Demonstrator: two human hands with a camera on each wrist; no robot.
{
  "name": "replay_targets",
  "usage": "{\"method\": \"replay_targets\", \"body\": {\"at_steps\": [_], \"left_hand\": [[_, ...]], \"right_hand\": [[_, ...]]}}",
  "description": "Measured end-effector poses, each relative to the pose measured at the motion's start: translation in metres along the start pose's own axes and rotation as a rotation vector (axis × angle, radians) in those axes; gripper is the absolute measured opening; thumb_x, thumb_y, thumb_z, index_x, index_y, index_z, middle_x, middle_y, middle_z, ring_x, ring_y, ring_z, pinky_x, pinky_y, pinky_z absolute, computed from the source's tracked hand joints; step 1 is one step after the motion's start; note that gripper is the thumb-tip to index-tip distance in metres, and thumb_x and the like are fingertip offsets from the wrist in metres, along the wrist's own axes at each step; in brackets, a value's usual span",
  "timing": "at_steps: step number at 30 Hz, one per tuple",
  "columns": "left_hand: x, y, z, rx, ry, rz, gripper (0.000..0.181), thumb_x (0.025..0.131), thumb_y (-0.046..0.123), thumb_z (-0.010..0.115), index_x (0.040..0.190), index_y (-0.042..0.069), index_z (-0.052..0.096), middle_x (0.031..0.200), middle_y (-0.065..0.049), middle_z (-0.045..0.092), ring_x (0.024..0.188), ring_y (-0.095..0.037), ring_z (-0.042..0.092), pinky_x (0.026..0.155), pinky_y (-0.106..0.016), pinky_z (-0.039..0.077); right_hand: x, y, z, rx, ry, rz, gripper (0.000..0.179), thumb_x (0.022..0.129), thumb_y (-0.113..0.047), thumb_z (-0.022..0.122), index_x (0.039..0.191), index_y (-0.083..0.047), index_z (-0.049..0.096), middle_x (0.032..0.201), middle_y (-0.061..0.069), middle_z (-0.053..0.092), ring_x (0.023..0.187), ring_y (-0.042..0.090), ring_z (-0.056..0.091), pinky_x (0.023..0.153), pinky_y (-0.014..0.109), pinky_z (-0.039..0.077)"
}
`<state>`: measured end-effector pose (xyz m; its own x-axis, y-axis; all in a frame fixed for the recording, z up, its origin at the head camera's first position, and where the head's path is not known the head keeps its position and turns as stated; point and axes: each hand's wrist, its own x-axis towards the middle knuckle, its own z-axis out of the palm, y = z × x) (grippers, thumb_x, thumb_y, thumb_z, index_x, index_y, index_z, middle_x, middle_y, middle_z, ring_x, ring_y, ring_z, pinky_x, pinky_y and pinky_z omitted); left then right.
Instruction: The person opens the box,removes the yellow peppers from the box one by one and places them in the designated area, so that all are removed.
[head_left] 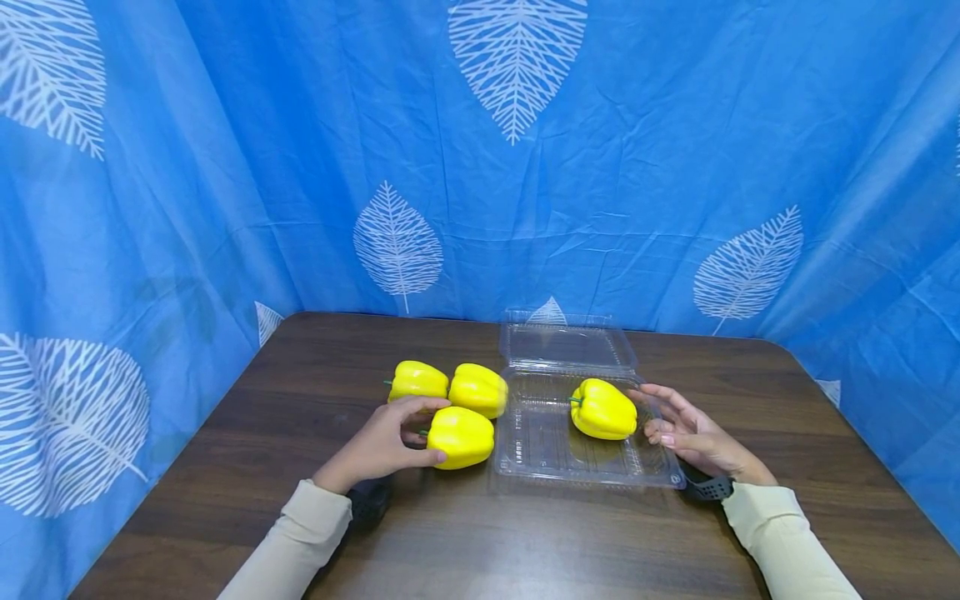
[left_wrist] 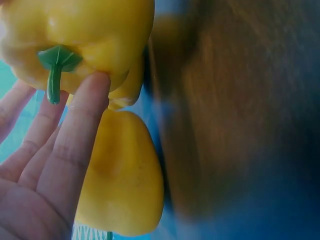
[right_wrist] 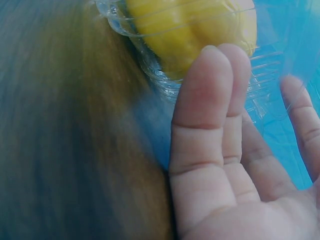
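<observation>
Apparently grasping: my left hand point(head_left: 384, 442) pinches one pepper point(head_left: 462, 437); clear container point(head_left: 542, 443) at my right hand point(head_left: 699, 437), fingers loose; lifting likely wants steadiness.

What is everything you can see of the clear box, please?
The box is see-through and looks like thin plastic, with a ribbed base and its lid open at the far side. It lies on the table, holding one yellow pepper right of its middle. The right grip is at its right wall; contact is hard to confirm.
</observation>
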<state>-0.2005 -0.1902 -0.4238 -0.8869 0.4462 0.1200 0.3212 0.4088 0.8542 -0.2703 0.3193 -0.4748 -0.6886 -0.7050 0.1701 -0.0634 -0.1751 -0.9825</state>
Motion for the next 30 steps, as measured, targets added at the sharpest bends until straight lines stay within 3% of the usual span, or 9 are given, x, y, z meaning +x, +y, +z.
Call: {"method": "replay_targets", "body": {"at_steps": [15, 30], "left_hand": [[0.006, -0.001, 0.012, -0.003, -0.009, -0.042, 0.068, 0.092, 0.012, 0.088, 0.15, -0.004, 0.056, 0.148, -0.025, 0.057, 0.132, -0.045, 0.063, 0.096, -0.036, 0.063], [0.009, -0.001, 0.019, 0.014, 0.002, -0.044, 0.068, 0.095, 0.012, 0.085, 0.153, -0.003, 0.052, 0.151, -0.025, 0.056, 0.134, -0.044, 0.062, 0.1, -0.037, 0.061]], "right_hand": [[-0.001, 0.002, -0.001, 0.001, 0.003, -0.009, 0.068, 0.105, 0.01, 0.048, 0.161, -0.03, 0.043, 0.162, -0.017, 0.048, 0.118, 0.013, 0.065, 0.105, 0.025, 0.055], [0.0, 0.003, -0.001, 0.024, -0.016, -0.021, 0.068, 0.106, 0.01, 0.048, 0.162, -0.028, 0.043, 0.163, -0.016, 0.047, 0.118, 0.013, 0.065, 0.106, 0.024, 0.054]]}}
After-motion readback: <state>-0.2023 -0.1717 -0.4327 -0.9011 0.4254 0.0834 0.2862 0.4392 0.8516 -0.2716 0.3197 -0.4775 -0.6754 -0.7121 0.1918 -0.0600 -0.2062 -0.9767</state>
